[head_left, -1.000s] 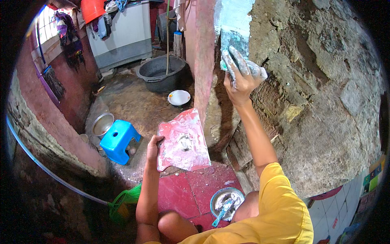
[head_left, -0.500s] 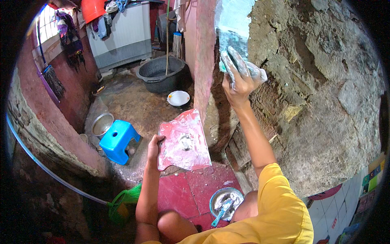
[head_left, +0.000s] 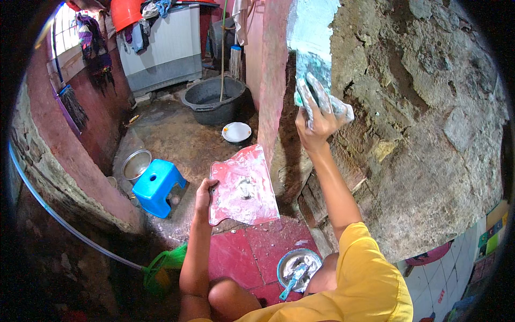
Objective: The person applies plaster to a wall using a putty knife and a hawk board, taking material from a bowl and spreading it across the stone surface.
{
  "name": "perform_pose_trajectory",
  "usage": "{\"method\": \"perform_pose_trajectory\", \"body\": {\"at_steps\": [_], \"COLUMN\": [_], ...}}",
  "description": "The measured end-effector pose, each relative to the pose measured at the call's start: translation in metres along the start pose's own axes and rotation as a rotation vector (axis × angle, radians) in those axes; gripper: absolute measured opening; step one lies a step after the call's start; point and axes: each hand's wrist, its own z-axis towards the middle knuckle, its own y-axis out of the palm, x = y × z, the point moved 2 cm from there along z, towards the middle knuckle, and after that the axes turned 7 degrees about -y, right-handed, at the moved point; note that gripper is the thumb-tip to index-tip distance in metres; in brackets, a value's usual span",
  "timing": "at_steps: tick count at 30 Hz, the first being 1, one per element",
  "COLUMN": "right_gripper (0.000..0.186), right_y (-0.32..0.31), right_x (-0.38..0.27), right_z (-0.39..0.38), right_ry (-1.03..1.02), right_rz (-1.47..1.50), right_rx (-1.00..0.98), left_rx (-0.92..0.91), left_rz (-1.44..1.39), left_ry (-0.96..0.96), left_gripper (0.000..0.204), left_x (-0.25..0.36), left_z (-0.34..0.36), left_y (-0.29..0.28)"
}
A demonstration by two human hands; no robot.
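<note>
My left hand (head_left: pixel 204 190) grips the left edge of a pink board (head_left: pixel 230 196) smeared with white paste, a grey blob at its middle. My paste-coated right hand (head_left: pixel 320 115) is closed on a teal scraper (head_left: pixel 314 65), its blade lying against a pale blue coated strip of wall (head_left: pixel 311 21) beside rough, crumbling plaster (head_left: pixel 413 134); part of the scraper is hidden by my fingers. A bowl of white paste (head_left: pixel 284 263) with a blue-handled tool (head_left: pixel 291 286) in it stands on the red floor tiles (head_left: pixel 230 252) by my knee.
Further back stand a blue stool (head_left: pixel 158 188), a metal bowl (head_left: pixel 137 163), a white plate (head_left: pixel 237 131), a dark tub (head_left: pixel 209 112) with a pole, and hanging cloths (head_left: pixel 91 48). A hose (head_left: pixel 64 225) and green mesh (head_left: pixel 169 265) lie at the left. Walls close in on both sides.
My right hand and the scraper have moved a little downward along the pale blue strip. My left hand and the board have stayed about where they were.
</note>
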Motion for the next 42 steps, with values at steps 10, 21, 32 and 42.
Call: {"method": "perform_pose_trajectory", "body": {"at_steps": [10,21,32,42], "right_gripper": [0.034,0.034,0.031,0.027], "right_y": [0.002,0.014,0.012,-0.038], "right_x": [-0.006,-0.003,0.000,0.006], "right_z": [-0.012,-0.005,0.002,0.000], "right_ry": [-0.002,0.063,0.041,-0.045], "right_rz": [0.071,0.052,-0.016,0.076], "right_rx": [-0.088,-0.134,-0.031,0.057], "left_rx": [0.035,0.005,0.003,0.057], "left_rz": [0.012,-0.031,-0.049,-0.050], "left_ry": [0.077,0.023,-0.011,0.004], "left_gripper": [0.016,0.014,0.015,0.016], "left_x": [0.005,0.004,0.001,-0.002], "left_z": [-0.012,-0.008,-0.011,0.006], "left_y": [0.014,0.010,0.015,0.002]}}
